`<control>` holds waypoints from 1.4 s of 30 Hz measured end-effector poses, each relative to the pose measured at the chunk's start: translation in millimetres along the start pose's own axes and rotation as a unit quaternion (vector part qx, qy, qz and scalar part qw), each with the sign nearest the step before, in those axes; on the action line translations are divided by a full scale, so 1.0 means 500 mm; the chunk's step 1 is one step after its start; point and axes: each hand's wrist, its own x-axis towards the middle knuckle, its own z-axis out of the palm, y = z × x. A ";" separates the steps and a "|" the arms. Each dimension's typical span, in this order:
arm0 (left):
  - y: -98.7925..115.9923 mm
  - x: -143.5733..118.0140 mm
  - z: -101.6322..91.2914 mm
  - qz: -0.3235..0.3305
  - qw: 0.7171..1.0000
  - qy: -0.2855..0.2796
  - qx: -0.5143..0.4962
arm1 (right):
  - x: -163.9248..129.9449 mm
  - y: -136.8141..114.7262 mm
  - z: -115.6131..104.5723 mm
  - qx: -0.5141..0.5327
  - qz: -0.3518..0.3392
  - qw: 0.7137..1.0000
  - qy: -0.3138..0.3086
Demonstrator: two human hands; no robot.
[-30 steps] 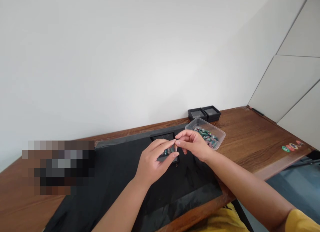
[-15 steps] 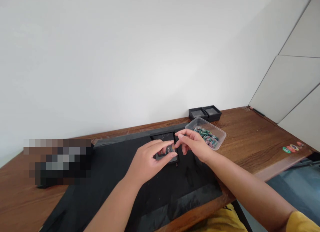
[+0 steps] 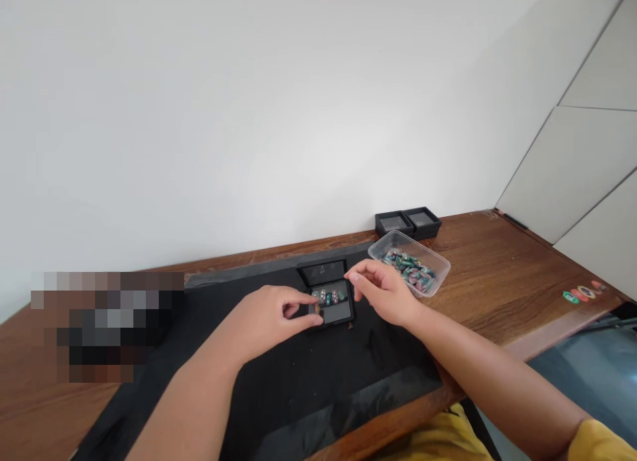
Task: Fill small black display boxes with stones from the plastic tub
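Note:
A small black case (image 3: 341, 312) lies on the black mat with its lid (image 3: 323, 273) raised at the back. Across its grey inner floor runs a row of shiny beads (image 3: 328, 297), green, silver and dark. My left hand (image 3: 271, 318) reaches over the case's left side. Between its thumb and index finger sits a small orange-brown piece (image 3: 319, 309), low against the tray floor. My right hand (image 3: 383, 288) hovers just right of the case, fingers loosely curled and apart, with nothing visible in them. Behind it stands a clear plastic tub (image 3: 440, 265) of wrapped green and pink pieces.
Two stacks of black cases (image 3: 422, 225) stand against the white wall. The black mat (image 3: 279, 395) covers much of the wooden table (image 3: 478, 268). Round stickers (image 3: 580, 294) mark the right edge. A pixelated patch hides something at the left.
My left hand has shifted left and down with the orange-brown piece, uncovering the row of beads. My right hand has drawn slightly back, its thumb and index finger nearer together.

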 end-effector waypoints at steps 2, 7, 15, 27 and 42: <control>-0.006 -0.001 -0.003 -0.008 1.000 0.001 -0.009 | 0.000 0.002 0.000 -0.010 -0.003 1.000 -0.004; -0.010 -0.002 -0.010 -0.030 1.000 -0.004 -0.006 | -0.007 -0.007 -0.002 -0.034 -0.011 0.999 -0.015; -0.003 0.001 0.008 -0.010 1.000 -0.005 0.005 | -0.001 -0.016 -0.025 -0.064 -0.035 0.997 0.018; 0.056 0.004 0.029 -0.013 0.997 -0.062 0.032 | -0.005 -0.018 -0.026 -0.141 -0.055 0.988 0.007; 0.056 0.011 0.019 -0.067 0.986 -0.155 0.018 | -0.003 -0.014 -0.027 -0.162 -0.057 0.985 -0.004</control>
